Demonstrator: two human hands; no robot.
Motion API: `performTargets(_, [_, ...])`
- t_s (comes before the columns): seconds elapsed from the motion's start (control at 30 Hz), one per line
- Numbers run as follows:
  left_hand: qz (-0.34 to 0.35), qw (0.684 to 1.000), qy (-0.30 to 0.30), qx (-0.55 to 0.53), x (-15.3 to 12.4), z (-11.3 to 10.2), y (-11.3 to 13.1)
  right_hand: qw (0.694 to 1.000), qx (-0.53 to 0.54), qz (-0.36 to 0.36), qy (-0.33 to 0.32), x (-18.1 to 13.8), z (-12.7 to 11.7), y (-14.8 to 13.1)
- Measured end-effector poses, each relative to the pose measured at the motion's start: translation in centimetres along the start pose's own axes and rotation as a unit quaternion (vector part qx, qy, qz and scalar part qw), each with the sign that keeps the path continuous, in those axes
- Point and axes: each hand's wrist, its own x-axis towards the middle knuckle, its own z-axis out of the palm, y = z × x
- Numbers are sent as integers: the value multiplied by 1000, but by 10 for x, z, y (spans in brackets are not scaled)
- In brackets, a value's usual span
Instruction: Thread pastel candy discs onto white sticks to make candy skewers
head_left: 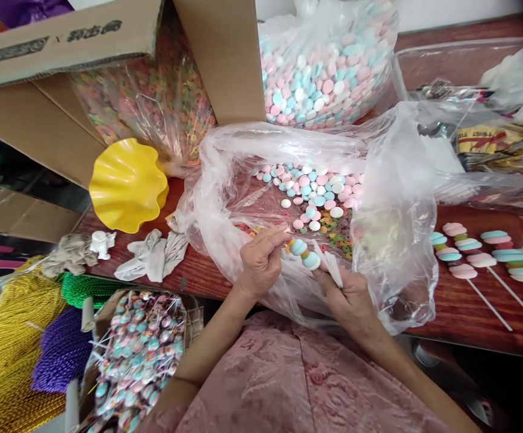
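Observation:
My left hand [263,258] pinches what looks like a pink candy [287,229], mostly covered by the fingertips, at the end of a candy skewer [304,254]. Blue candies with orange and yellow-green rings between them are threaded on that skewer. My right hand [345,294] is closed around its lower end and a bundle of white sticks [331,264]. Both hands are above an open clear plastic bag [218,156] on the table. Inside the bag lie pink, blue and white round candies [318,186] and small coloured gummy rings [337,231].
Several finished candy skewers [482,260] lie to the right. A yellow wavy bowl [123,186], crumpled gloves [155,255] and a cardboard box [225,66] are on the left. A full candy bag [328,78] stands behind. Below left, a box holds wrapped skewers [141,349] beside beads [62,349].

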Motion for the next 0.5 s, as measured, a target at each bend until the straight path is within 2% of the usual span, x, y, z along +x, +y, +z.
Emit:
performTargets(0.13, [-20,999,35,-10,-7,7,-2,1000,1,1,8,0,4,1])
performTargets(0.23, [-80,992,62,-79,-11,12,0,1000,8,5,4,0,8,2])
performTargets(0.37, [-144,968,50,-200,-9,14,4,1000,9,1,15,-1,7,6])
performTargets(0.5, [-175,972,15,-157,-7,19,5,999,-6,-35,-2,-4,4,8])
